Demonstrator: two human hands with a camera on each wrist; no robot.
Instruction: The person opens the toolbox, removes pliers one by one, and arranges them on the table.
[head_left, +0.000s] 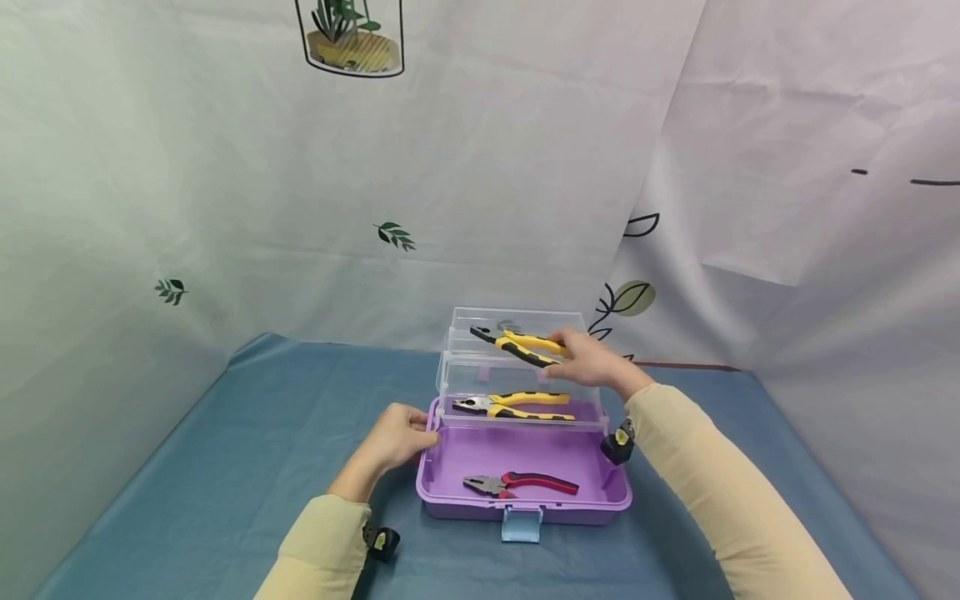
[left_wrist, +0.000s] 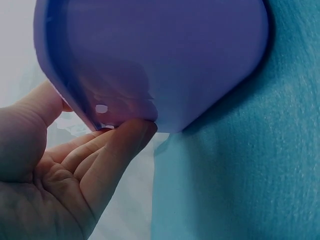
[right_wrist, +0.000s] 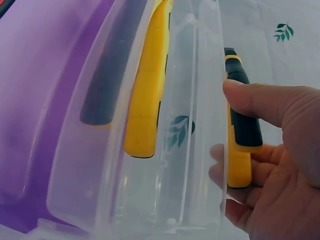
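Note:
A purple toolbox (head_left: pixel 525 514) stands with its lid up and clear trays raised at the back. The left hand (head_left: pixel 397 435) grips the box's left rim, thumb on one side and fingers on the other; the left wrist view shows this hand (left_wrist: pixel 65 165) at the purple wall (left_wrist: pixel 165 60). Over the upper clear tray, the right hand (head_left: pixel 588 358) holds yellow-black pliers (head_left: pixel 525 353) by the handles, jaws pointing left. In the right wrist view the hand (right_wrist: pixel 280 150) pinches their handles (right_wrist: pixel 245 125). Another yellow-black pair (head_left: pixel 528 399) lies in the lower tray.
Red-black pliers (head_left: pixel 540 481) lie on the bottom of the box near its front. A light blue latch (head_left: pixel 521 526) hangs at the front edge. Blue cloth (head_left: pixel 300 417) covers the table; a pale patterned curtain (head_left: pixel 487 150) hangs behind.

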